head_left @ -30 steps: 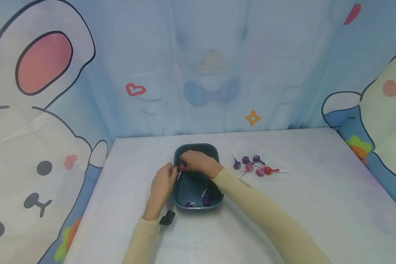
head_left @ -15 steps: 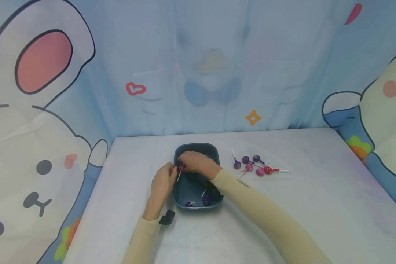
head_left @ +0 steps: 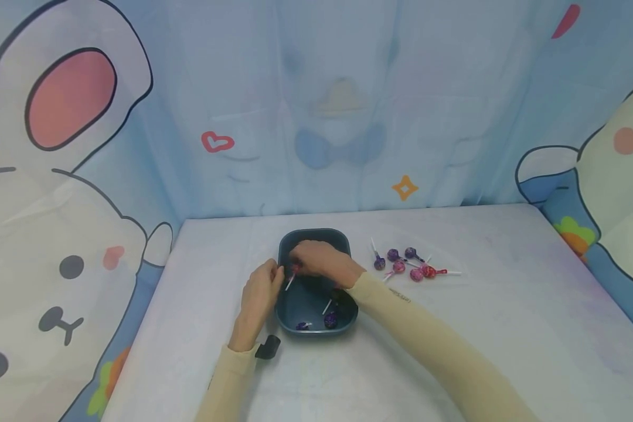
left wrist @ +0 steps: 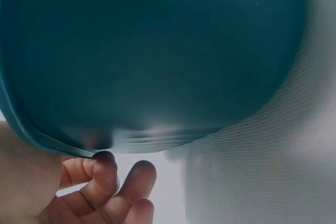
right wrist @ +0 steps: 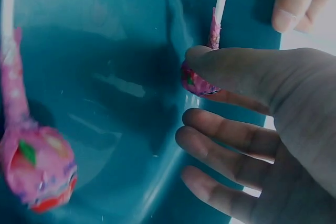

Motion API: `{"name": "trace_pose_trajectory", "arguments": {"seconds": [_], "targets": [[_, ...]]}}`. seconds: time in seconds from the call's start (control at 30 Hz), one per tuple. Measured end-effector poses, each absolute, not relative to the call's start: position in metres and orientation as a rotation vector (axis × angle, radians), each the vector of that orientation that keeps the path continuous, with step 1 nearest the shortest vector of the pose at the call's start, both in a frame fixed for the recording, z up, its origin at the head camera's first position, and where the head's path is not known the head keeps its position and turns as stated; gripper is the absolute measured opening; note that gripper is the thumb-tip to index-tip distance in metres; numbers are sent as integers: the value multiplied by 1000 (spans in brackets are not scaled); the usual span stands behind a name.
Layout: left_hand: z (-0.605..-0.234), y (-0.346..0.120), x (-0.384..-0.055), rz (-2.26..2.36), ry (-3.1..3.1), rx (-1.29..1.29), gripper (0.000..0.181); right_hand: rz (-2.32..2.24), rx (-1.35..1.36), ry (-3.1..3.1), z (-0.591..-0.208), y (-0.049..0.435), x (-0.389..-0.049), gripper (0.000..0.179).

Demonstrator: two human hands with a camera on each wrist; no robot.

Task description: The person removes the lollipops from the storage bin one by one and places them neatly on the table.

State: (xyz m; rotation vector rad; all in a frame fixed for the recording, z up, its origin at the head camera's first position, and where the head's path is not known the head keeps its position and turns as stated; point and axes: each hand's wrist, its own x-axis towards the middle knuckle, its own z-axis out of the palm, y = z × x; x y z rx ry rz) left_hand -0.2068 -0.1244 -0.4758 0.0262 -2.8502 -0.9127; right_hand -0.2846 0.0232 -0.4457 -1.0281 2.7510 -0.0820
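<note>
A dark teal plastic tray (head_left: 316,230) stands on the table. At its left rim, my left hand (head_left: 259,293) holds the edge; in the left wrist view the fingers (left wrist: 105,174) bend against the rim. Reaching into the tray, my right hand (head_left: 322,261) pinches a pink-red lollipop (right wrist: 191,80) by its candy head, between thumb and a partly hidden forefinger. Its white stick (head_left: 290,282) points toward the near side. Another pink lollipop (right wrist: 39,169) looms large in the right wrist view. Purple lollipops (head_left: 330,320) lie at the tray's near end, partly under the right forearm.
Several purple, pink and red lollipops (head_left: 398,267) lie loosely grouped on the white table (head_left: 480,328), right of the tray. A blue cartoon-printed curtain (head_left: 343,187) hangs behind the table. A black wrist mount (head_left: 268,347) juts from the left wrist.
My right hand, with the lollipop, has shifted slightly right, away from the left hand, after a small leftward move. My left hand keeps its place at the rim.
</note>
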Motion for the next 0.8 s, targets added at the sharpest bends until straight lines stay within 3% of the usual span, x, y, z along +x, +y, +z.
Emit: {"name": "trace_pose_trajectory", "arguments": {"seconds": [0.8], "targets": [[-476, -122, -205, -946, -2876, 65, 25, -170, -1088, 2873, -413, 81, -257, 32]]}}
